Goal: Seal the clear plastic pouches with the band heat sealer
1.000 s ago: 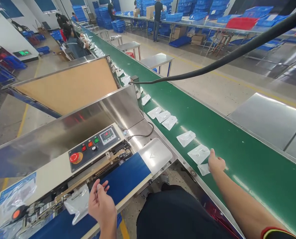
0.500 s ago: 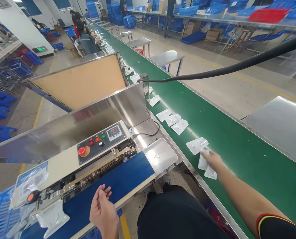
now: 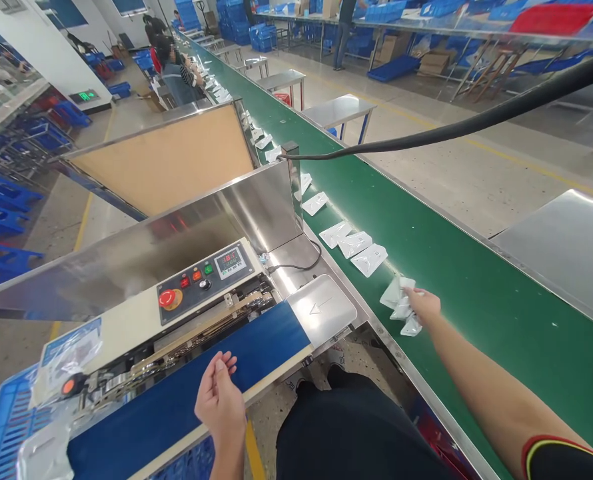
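On the green conveyor belt (image 3: 481,287), my right hand (image 3: 425,307) pinches a small overlapping bunch of white pouches (image 3: 395,293) between thumb and fingers. My left hand (image 3: 220,395) hovers by the near edge of the blue belt (image 3: 266,347) of a sealing machine (image 3: 126,327), its fingers loosely curled and nothing visible in them. A white pouch (image 3: 46,452) lies at the machine's left end. More white pouches (image 3: 369,260) lie along the conveyor ahead of my right hand.
A metal feed plate (image 3: 324,308) with an arrow joins the blue belt beside the conveyor. A steel panel (image 3: 236,207) stands behind the machine. A black cable (image 3: 426,140) hangs across the conveyor. A blue basket (image 3: 6,427) is at lower left; a seated person (image 3: 174,77) is farther up the line.
My right hand has moved slightly up the conveyor and the pouches there are now bunched together. The pouch on the machine has travelled to the left end. My left hand stays over the belt.
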A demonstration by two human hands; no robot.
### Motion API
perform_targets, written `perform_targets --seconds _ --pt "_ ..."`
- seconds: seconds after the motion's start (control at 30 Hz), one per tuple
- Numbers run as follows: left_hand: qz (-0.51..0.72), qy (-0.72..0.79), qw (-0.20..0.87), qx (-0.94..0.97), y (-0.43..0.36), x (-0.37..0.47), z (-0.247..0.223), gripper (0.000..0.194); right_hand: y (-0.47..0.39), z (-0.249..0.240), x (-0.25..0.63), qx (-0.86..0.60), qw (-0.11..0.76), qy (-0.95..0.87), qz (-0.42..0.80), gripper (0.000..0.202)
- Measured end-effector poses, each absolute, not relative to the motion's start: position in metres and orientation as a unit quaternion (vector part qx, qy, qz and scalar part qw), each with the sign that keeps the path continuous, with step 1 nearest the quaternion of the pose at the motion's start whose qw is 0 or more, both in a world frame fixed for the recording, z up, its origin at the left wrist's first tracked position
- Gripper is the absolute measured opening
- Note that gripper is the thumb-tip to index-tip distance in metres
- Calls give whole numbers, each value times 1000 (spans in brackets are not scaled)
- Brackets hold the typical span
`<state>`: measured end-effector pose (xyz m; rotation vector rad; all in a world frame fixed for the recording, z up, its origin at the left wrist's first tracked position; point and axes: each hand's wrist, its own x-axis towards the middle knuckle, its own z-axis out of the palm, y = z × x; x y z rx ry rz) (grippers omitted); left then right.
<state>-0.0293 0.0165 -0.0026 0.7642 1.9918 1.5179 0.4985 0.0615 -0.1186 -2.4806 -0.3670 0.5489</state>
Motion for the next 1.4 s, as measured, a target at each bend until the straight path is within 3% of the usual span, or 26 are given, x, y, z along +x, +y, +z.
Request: perform_targets --seconds 0.1,0.23,0.4,0.5,0.67,0.83,1.17,1.33,1.4 --pt "549 713 277 337 19 -15 2 45 74 -80 466 -896 290 -262 210 48" --pt "506 654 311 468 28 20 11 39 71 2 391 -794 360 -454 184 64" --pt "454 562 383 576 43 70 27 47 59 70 295 -623 343 -612 346 52" --pt "445 568 427 546 49 83 16 47 66 63 272 -617 304 -611 392 49" --pt "460 659 493 334 66 77 -30 48 107 27 264 -691 210 -469 509 51" --pt "496 658 519 228 82 59 -42 49 145 26 235 -680 178 -440 559 45" --pt "511 690 471 203 64 4 -33 52 149 26 192 -654 176 -477 560 33" --pt "533 726 280 332 18 6 -11 58 124 41 198 -660 200 -515 509 36" --pt "520 656 368 405 7 24 0 66 111 50 194 -639 224 -535 505 39"
